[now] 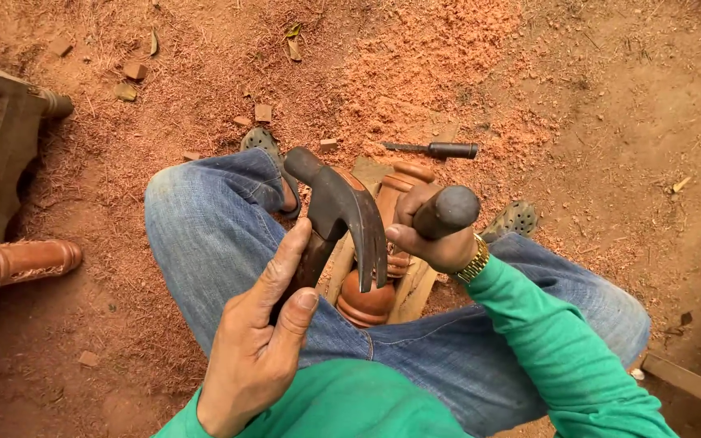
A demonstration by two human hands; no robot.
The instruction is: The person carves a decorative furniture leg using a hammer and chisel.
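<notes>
Head view. Left hand (257, 349) gripped round handle of dark steel claw hammer (342, 215), head raised above lap. Right hand (432, 235) clenched on dark round-handled chisel (445, 212), set against reddish turned wooden workpiece (367, 300) between knees. Step: carving strike. Next move likely needs hammer aligned over chisel butt.

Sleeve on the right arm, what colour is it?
Plain green sleeve, clearest in the head view.

Dirt ground (610, 97): sawdust (432, 73), chisel (436, 149), wood scraps (133, 71).
</notes>
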